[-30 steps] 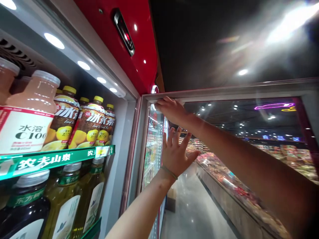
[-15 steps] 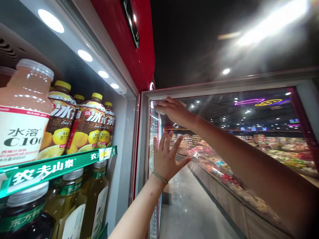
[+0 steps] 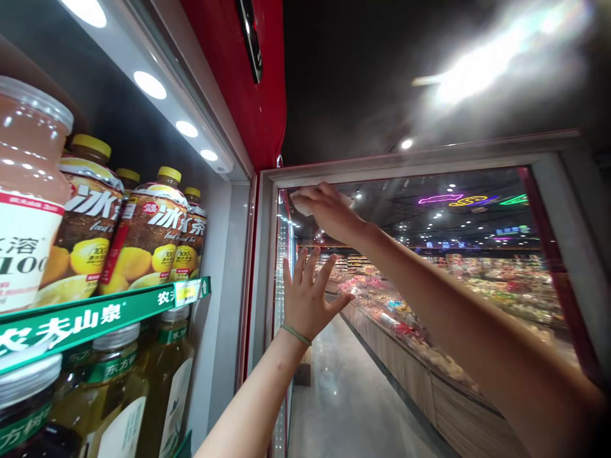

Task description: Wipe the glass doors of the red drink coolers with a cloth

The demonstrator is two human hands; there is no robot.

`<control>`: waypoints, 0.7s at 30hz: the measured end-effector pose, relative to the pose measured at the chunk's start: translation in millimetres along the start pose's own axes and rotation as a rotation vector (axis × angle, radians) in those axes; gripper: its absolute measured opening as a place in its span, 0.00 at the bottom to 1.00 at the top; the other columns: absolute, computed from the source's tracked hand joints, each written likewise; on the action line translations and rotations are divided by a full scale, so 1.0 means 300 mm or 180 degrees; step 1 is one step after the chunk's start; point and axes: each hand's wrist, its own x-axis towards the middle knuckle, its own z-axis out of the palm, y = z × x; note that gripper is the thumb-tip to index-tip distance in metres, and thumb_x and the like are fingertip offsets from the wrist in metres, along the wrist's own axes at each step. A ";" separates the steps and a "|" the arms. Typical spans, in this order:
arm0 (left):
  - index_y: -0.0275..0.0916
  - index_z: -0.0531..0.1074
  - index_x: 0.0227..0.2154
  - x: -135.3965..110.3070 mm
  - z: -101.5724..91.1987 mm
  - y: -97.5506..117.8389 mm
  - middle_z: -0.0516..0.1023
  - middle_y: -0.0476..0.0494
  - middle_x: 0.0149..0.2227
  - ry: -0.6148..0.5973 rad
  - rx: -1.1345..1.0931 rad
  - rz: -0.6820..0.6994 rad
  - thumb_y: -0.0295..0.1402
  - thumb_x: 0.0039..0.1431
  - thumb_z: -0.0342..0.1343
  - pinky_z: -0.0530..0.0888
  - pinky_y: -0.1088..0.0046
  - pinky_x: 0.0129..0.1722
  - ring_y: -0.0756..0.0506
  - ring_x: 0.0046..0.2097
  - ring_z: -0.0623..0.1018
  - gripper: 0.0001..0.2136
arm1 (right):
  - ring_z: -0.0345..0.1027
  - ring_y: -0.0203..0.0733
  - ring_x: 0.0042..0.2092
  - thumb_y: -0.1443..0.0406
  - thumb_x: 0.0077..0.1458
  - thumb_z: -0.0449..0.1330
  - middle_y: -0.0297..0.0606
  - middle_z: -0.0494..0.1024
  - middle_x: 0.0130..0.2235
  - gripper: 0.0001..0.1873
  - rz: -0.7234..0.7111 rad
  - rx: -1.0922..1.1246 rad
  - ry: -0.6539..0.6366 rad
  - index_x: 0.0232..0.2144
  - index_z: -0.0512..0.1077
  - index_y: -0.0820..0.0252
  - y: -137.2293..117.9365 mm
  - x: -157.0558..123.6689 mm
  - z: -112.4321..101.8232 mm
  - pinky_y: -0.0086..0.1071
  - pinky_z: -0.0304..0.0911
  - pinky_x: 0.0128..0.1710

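Observation:
A glass door [image 3: 429, 210] in a grey frame stands swung out from a lit drinks fridge. My left hand [image 3: 310, 296] lies against its glass with the fingers spread and nothing held; a thin green band circles the wrist. Higher up, my right hand [image 3: 331, 207] presses a white wipe [image 3: 301, 202] to the glass close to the upper corner on the hinge side. Whether the wipe is paper or cloth I cannot tell, as the fingers cover most of it.
On the left, fridge shelves hold iced tea bottles [image 3: 155, 229], a pink drink bottle [image 3: 28, 191] and darker tea bottles [image 3: 117, 388] behind a green shelf strip [image 3: 105, 318]. Through the glass, a wood-sided display counter [image 3: 405, 362] heaped with packaged goods runs along the aisle floor [image 3: 329, 394].
The view has shifted slightly, so the fridge and door sit further left. My right hand stays near the upper corner with the wipe; my left hand keeps its place on the glass.

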 end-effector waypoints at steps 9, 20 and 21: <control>0.49 0.63 0.67 0.001 0.003 0.000 0.64 0.39 0.70 0.0044 -0.0077 0.0021 0.59 0.62 0.56 0.47 0.41 0.73 0.32 0.72 0.60 0.35 | 0.64 0.50 0.54 0.77 0.64 0.47 0.37 0.76 0.58 0.28 0.0372 -0.0109 0.0068 0.59 0.73 0.52 0.051 -0.068 -0.026 0.42 0.64 0.55; 0.48 0.61 0.69 -0.004 0.020 -0.005 0.63 0.38 0.71 -0.0004 -0.0065 0.0099 0.56 0.64 0.56 0.49 0.40 0.73 0.32 0.72 0.60 0.35 | 0.65 0.50 0.53 0.76 0.63 0.48 0.41 0.75 0.54 0.29 0.0644 -0.0165 0.0322 0.59 0.74 0.46 0.141 -0.201 -0.018 0.44 0.65 0.56; 0.48 0.60 0.69 -0.005 0.023 -0.006 0.62 0.38 0.71 -0.0004 -0.0043 0.0114 0.56 0.64 0.56 0.48 0.41 0.73 0.32 0.72 0.60 0.35 | 0.65 0.49 0.53 0.76 0.63 0.48 0.40 0.74 0.54 0.30 0.0580 -0.0132 0.0307 0.59 0.73 0.45 0.145 -0.210 -0.011 0.44 0.65 0.57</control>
